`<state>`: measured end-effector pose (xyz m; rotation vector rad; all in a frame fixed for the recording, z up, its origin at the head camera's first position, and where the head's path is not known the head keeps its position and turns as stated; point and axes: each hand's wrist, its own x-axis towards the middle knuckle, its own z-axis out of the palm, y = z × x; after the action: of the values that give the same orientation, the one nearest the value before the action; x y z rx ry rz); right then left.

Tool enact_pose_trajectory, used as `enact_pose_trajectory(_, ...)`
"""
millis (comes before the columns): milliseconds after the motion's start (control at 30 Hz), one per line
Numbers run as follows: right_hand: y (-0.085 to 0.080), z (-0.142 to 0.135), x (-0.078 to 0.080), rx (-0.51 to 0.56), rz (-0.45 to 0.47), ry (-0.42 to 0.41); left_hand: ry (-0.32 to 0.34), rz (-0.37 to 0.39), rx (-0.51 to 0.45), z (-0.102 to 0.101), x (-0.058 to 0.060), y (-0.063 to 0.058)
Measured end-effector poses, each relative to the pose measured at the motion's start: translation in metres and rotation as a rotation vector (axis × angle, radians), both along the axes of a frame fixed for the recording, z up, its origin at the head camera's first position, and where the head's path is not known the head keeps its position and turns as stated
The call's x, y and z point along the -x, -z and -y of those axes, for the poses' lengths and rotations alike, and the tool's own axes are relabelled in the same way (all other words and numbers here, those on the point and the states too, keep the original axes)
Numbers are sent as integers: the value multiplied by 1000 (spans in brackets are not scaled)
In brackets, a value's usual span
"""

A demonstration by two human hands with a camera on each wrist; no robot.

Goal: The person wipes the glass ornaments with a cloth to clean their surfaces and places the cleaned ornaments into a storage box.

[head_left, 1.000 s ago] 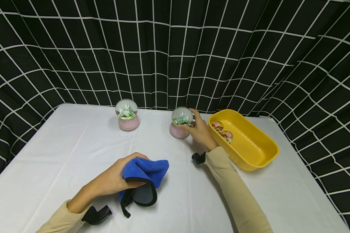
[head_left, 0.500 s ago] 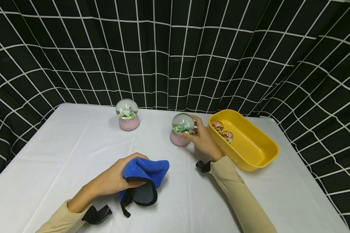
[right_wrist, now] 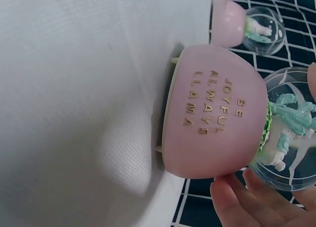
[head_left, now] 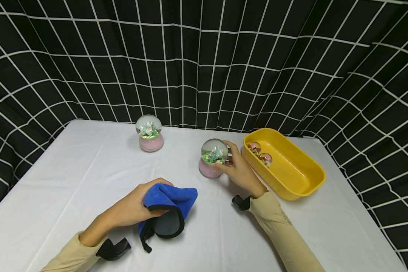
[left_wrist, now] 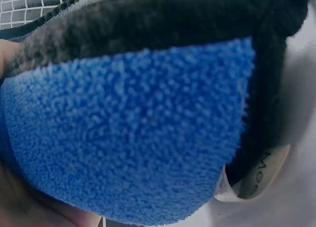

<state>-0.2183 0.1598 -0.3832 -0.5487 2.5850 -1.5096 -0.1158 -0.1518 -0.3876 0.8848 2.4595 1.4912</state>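
In the head view my left hand (head_left: 139, 206) grips a bunched blue cloth (head_left: 173, 195) with black edging and a grey underside, low over the table. The cloth (left_wrist: 133, 123) fills most of the left wrist view, with a white tag at its right. My right hand (head_left: 241, 172) holds a snow globe (head_left: 214, 151) by its right side, fingers behind and thumb in front. Gold lettering marks its pink base (right_wrist: 215, 113) in the right wrist view. Green grass and a figure sit inside the clear dome. Whether its feet touch the table I cannot tell.
A similar snow globe (head_left: 150, 134) stands upright at the back left. To the right, a yellow tub (head_left: 292, 170) contains two small clear balls (head_left: 266, 158) with pink inside, along its left wall. White cloth (head_left: 71, 170) covers the table; a black gridded curtain (head_left: 197, 75) hangs behind.
My right hand has brought the snow globe a little nearer to me across the table. The left hand and the blue cloth have stayed nearly still.
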Motion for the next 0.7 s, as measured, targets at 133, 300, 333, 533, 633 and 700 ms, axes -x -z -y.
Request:
enact_pose_trajectory(133, -1, -1, -4, 0, -2, -6, -23, -23, 3, -1, 0, 0)
enact_pose_trajectory(300, -2, -2, -7, 14, 12, -18, -52, -46, -15, 0, 0, -1)
enact_pose_trajectory(333, -2, -3, -7, 10, 15, -17, -58, -51, -22, 0, 0, -2)
enact_pose_trajectory(533, -4, -4, -10, -15, 28, -12, -93, -80, -46, 1, 0, -4)
enact_pose_trajectory(633, -4, -3, -11, -27, 25, -31, -103, -84, -45, 1, 0, -5)
enact_pose_trajectory(700, -3, -3, -11, -44, 29, -51, -106, -85, -47, 1, 0, -5)
